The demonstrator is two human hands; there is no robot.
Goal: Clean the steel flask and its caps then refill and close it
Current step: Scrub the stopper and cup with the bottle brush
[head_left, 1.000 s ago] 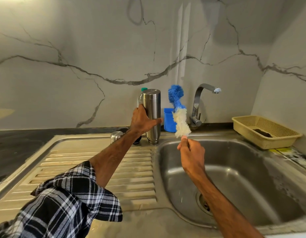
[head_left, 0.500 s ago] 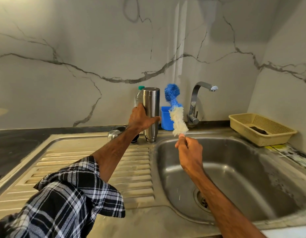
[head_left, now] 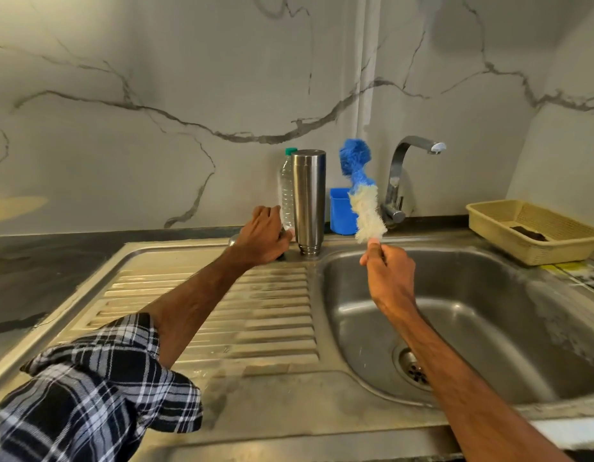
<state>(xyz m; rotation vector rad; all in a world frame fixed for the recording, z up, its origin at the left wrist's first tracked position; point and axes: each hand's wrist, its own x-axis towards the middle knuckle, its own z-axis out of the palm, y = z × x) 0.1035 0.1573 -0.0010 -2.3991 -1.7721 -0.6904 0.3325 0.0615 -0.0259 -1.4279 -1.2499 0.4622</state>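
Head view: steel flask (head_left: pixel 309 201) stands upright at the drainboard's (head_left: pixel 255 311) back edge, long axis vertical. Left hand (head_left: pixel 264 235) is nearer, just left of its base, fingers curled down; whether they grip anything I cannot tell. Right hand (head_left: pixel 390 278) pinches the bottle brush (head_left: pixel 360 195), bristles up, to the flask's right.

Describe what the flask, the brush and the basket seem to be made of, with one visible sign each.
Flask: brushed steel, by its grey metallic sheen. Brush: fluffy blue and white fibres, probably synthetic; its handle is hidden in the right hand. Basket: probably plastic, matt beige with moulded mesh walls.
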